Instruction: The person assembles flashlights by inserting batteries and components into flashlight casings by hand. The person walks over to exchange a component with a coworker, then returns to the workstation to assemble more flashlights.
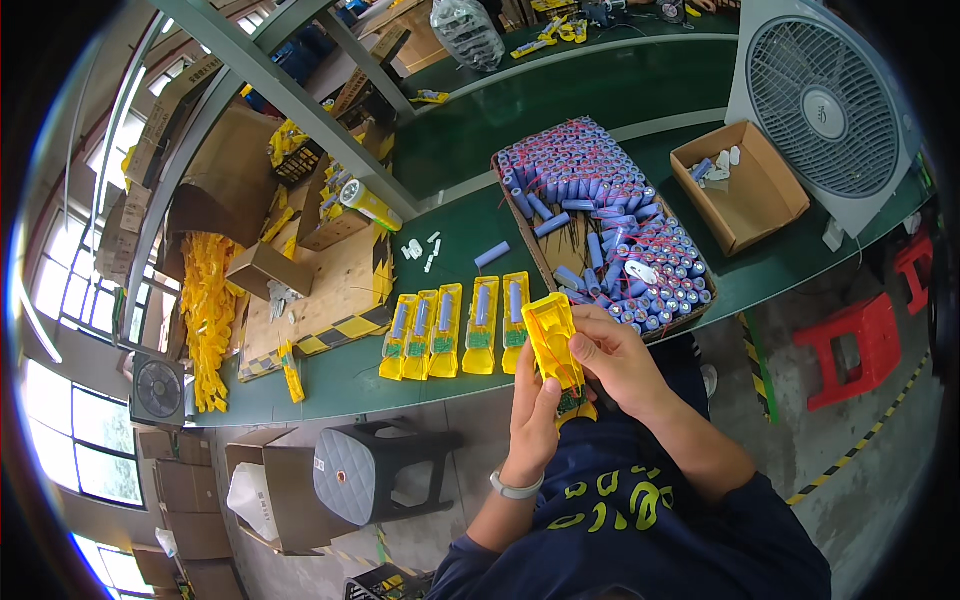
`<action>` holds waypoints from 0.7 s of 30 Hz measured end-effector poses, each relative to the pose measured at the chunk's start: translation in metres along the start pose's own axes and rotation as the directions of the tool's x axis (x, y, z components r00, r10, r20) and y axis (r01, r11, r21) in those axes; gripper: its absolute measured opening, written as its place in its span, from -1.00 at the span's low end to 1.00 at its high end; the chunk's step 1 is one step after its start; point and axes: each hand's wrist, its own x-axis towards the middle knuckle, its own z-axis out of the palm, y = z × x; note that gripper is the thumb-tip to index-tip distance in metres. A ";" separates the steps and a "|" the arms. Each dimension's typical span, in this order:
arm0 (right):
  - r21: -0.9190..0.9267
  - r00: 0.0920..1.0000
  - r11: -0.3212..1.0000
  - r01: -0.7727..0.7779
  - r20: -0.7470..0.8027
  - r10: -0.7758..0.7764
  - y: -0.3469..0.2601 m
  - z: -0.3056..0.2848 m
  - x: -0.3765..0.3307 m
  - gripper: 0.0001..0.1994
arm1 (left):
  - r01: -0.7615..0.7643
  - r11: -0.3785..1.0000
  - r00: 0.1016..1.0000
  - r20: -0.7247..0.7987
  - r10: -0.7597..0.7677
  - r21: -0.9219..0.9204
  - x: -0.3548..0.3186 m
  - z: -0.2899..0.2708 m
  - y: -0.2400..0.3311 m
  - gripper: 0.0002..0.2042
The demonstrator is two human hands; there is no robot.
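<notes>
In front of my chest I hold a yellow plastic housing (550,335), tilted, with a thin red wire along it and a green circuit board (570,402) at its lower end. My left hand (535,415) is closed round its lower left side. At the right edge, my right hand (617,362) grips it with thumb and bent fingers; the fingertips are partly hidden. Just beyond, several similar yellow housings (443,365) lie in a row on the green table, each with a blue battery cell (482,306) and a green board. A loose blue battery cell (492,254) rests behind the row.
A carton of blue cells with red wires (580,165) stands ahead, beside a smaller cardboard box (745,200) and a white fan (825,110). Small white parts (412,249) lie left of the loose cell. A metal post (300,105), yellow parts (207,310) and a grey stool (350,475) are leftward.
</notes>
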 end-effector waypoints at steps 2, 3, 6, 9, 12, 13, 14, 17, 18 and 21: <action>-0.021 0.999 1.000 0.020 -0.025 -0.020 0.003 0.001 0.000 -0.70 | 0.013 0.992 0.997 0.081 -0.003 -0.122 0.003 -0.008 -0.004 -0.42; -0.105 0.982 0.988 0.115 -0.140 -0.129 0.003 0.005 -0.001 -0.73 | 0.013 0.992 0.997 0.081 -0.003 -0.122 0.003 -0.009 -0.005 -0.42; -0.362 0.931 0.903 0.233 -0.184 -0.314 -0.015 0.010 -0.012 -0.75 | -0.091 0.985 0.995 0.029 0.096 -0.144 0.005 -0.010 -0.012 -0.41; -0.582 0.893 0.746 0.324 -0.073 -0.445 -0.018 0.015 -0.016 -0.73 | -0.139 0.984 0.989 -0.059 0.133 -0.111 0.008 -0.012 -0.020 -0.34; -0.509 0.951 0.854 0.105 -0.200 -0.237 -0.017 0.018 -0.015 -0.71 | -0.134 0.990 0.986 -0.109 0.129 -0.040 0.007 -0.011 -0.022 -0.40; -0.510 0.950 0.853 0.107 -0.199 -0.239 -0.015 0.017 -0.014 -0.71 | -0.130 0.991 0.986 -0.110 0.125 -0.036 0.005 -0.013 -0.025 -0.43; -0.518 0.949 0.847 0.118 -0.193 -0.250 -0.012 0.016 -0.014 -0.73 | -0.126 0.991 0.986 -0.112 0.122 -0.033 0.005 -0.015 -0.027 -0.47; -0.550 0.945 0.817 0.171 -0.145 -0.295 -0.008 0.015 -0.014 -0.78 | -0.140 0.990 0.978 -0.157 0.139 0.002 0.006 -0.011 -0.025 -0.54; -0.573 0.938 0.791 0.216 -0.105 -0.331 -0.007 0.015 -0.014 -0.80 | -0.142 0.990 0.977 -0.159 0.141 0.002 0.007 -0.012 -0.026 -0.54; -0.593 0.926 0.764 0.253 -0.081 -0.369 -0.003 0.015 -0.013 -0.85 | -0.212 0.975 0.963 -0.158 0.219 0.065 0.008 -0.013 -0.027 -0.55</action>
